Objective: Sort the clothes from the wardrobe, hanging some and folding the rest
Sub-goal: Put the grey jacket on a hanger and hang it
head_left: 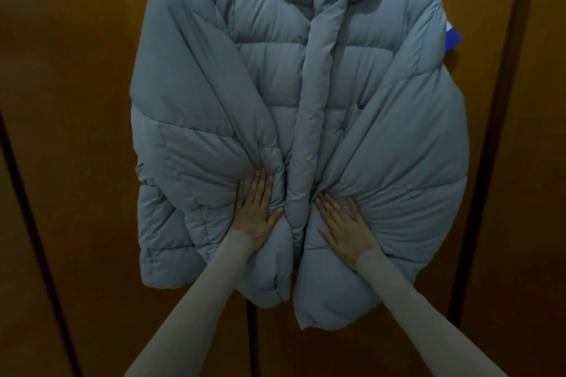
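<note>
**A:** Head view status?

**B:** One pale grey-blue quilted puffer jacket [306, 95] fills most of the frame, spread front-up over brown wooden panels [67, 101] with dark vertical seams. Collar at the top edge, hem nearest the camera. Front placket runs down the middle, closed as far as I can see.

**A:** Hands?

**B:** Both flat on the jacket's lower front, one each side of the placket. Left hand [257, 211]: fingers straight and close together, pointing toward the collar, palm pressing the padding. Right hand [343, 223]: fingers straight, slightly spread, angled up-left toward the placket, palm also down. Neither one curls round anything. Fabric bunches into radiating creases around both palms.

**A:** Sleeves of the jacket?

**B:** Both appear folded in diagonally across the chest, converging near the hands. Can't tell where the cuffs end.

**A:** Anything else?

**B:** Small blue-and-white tag or card [453, 38] sticks out from behind the jacket's right edge, upper part. Person wears tight beige long sleeves [196, 300] reaching to the wrists. Lighting dim.
</note>
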